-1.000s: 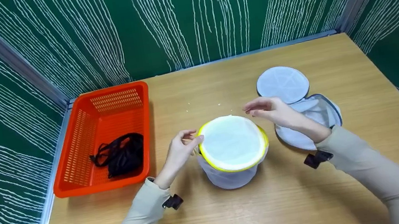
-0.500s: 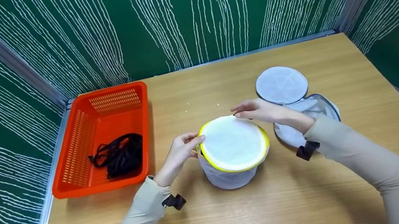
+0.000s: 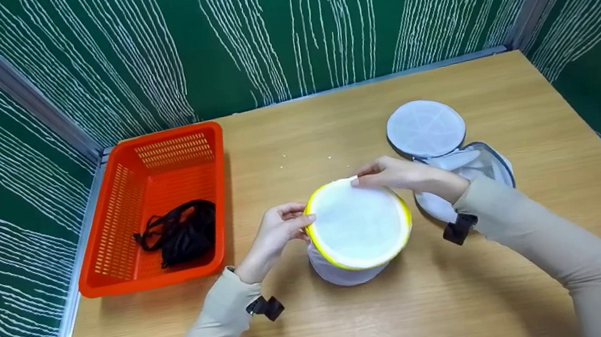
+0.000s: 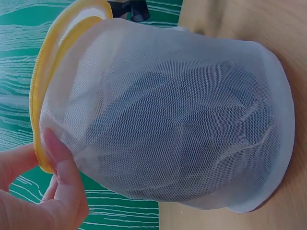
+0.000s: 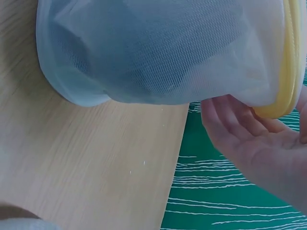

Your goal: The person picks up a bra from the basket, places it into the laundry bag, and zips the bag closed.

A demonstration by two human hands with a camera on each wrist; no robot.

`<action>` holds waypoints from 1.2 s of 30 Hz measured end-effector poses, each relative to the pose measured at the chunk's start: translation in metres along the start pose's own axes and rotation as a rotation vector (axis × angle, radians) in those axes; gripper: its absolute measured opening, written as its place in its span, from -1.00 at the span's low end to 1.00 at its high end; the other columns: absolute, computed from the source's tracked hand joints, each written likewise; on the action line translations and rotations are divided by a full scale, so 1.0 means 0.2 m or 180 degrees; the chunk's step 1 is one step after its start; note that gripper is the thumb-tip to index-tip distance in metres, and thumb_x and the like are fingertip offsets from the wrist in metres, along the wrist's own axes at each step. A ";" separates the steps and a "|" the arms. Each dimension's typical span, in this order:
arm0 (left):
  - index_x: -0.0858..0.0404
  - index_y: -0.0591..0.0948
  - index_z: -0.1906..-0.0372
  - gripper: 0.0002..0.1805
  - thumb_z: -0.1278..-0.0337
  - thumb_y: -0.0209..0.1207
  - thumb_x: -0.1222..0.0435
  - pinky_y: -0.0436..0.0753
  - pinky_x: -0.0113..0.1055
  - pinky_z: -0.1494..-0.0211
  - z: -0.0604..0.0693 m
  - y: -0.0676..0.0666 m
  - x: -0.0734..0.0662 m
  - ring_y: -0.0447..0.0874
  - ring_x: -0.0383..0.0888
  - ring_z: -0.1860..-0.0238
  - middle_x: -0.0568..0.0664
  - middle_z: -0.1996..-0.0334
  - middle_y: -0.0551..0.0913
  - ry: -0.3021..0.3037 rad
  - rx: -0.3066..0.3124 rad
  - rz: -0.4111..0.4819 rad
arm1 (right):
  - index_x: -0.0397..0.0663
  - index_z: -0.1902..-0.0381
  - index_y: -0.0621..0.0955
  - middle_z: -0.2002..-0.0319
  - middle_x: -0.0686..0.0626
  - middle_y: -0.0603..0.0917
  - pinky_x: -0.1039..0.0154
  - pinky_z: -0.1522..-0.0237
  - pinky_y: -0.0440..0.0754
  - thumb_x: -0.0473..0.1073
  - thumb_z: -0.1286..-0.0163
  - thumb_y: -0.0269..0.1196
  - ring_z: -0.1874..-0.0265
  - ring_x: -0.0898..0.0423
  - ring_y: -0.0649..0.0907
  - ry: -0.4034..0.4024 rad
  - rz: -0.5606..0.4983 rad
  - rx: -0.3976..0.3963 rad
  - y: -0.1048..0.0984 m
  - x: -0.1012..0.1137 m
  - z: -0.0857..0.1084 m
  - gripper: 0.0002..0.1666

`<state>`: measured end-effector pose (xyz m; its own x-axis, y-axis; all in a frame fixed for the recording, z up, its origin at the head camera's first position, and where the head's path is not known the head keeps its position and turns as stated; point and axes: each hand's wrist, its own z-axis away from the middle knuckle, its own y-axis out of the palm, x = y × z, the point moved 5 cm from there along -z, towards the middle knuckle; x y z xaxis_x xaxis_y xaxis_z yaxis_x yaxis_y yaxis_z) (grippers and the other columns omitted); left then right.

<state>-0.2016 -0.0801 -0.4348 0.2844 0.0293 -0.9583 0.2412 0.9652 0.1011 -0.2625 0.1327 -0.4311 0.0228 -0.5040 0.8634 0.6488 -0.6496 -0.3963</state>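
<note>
A white mesh laundry bag (image 3: 360, 223) with a yellow-rimmed round top stands on the table between the hands. My left hand (image 3: 277, 231) pinches the yellow rim at its left side; in the left wrist view the thumb of that hand (image 4: 53, 191) lies against the mesh (image 4: 182, 120) just below the rim. At the far right part of the rim, my right hand (image 3: 395, 173) grips the edge, thumb on top. The right wrist view shows the fingers of this hand (image 5: 259, 139) under the mesh side (image 5: 158, 52). Something dark shows through the mesh.
An orange basket (image 3: 160, 281) at the left holds a black item with cords (image 3: 190, 240). Behind the right forearm lie a round white mesh piece (image 3: 426, 128) and an open mesh bag with a dark edge (image 3: 468, 165). Small white specks dot the table (image 3: 272, 131).
My right hand has moved left from beside the bag and taken hold of its rim. The top has shifted slightly right and toward the near side, with my left hand still on it.
</note>
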 end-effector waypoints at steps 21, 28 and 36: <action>0.48 0.55 0.33 -0.76 0.21 0.28 0.47 0.54 -0.44 0.55 0.07 0.03 0.02 0.45 -0.22 0.50 -0.04 0.54 0.52 0.0542 -0.0034 -0.0963 | -0.32 0.13 0.56 0.39 0.14 0.65 0.44 0.31 0.51 -0.14 -0.11 0.28 0.39 0.29 0.56 0.0369 -0.0763 -0.0050 0.06 -0.03 0.03 -0.58; 0.55 0.50 0.34 -0.76 0.20 0.25 0.52 0.48 -0.49 0.52 0.13 0.09 -0.05 0.43 -0.23 0.53 -0.04 0.55 0.51 0.0630 0.0450 -0.1177 | -0.36 0.19 0.58 0.43 0.13 0.66 0.43 0.34 0.51 -0.20 -0.06 0.31 0.40 0.28 0.57 0.0233 -0.0573 -0.0308 0.08 -0.03 0.04 -0.63; 0.56 0.50 0.34 -0.78 0.11 0.22 0.47 0.46 -0.53 0.55 0.16 0.12 -0.17 0.41 -0.28 0.57 -0.07 0.56 0.48 0.0382 0.1087 -0.1671 | -0.40 0.26 0.60 0.40 -0.02 0.67 0.47 0.34 0.50 -0.25 -0.05 0.31 0.43 0.29 0.57 -0.0154 -0.0193 -0.0427 0.10 0.00 0.06 -0.68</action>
<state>-0.1763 -0.0651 -0.3913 -0.0531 -0.3772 -0.9246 0.6080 0.7223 -0.3296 -0.2404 0.1273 -0.4347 0.0254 -0.4355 0.8998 0.5428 -0.7498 -0.3783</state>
